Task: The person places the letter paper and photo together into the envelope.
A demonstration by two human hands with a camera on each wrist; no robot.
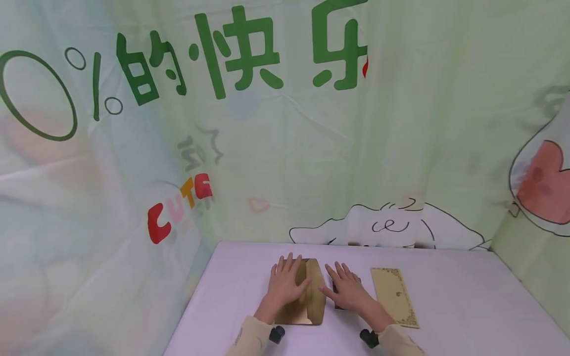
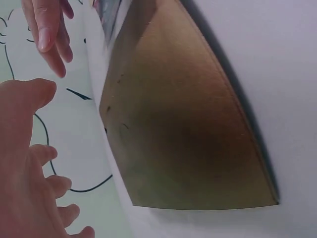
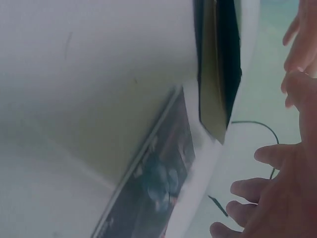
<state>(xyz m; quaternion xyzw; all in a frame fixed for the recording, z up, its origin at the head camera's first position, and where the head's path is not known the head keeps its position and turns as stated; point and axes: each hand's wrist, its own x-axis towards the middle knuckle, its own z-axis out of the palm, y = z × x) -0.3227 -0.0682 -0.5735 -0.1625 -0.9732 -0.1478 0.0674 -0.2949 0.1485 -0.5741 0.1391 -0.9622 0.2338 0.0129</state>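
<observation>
Envelope: the gold-brown paper envelope lies on the pale lilac desk below the left hand, its lighter, angular flap facing the right hand.
Dark picture: the dark rectangular printed picture lies beneath the right hand, just beside the envelope.
Cream card: the cream rectangular card with brown ornamental border lies farther right, apart from both.
Hands: both wide, fingers extended and spread, holding nothing.
Done: judging by the layout, the flap is spread out.
Left: the envelope seems unclosed, picture and card outside; whether it contains anything, I cannot tell.
</observation>
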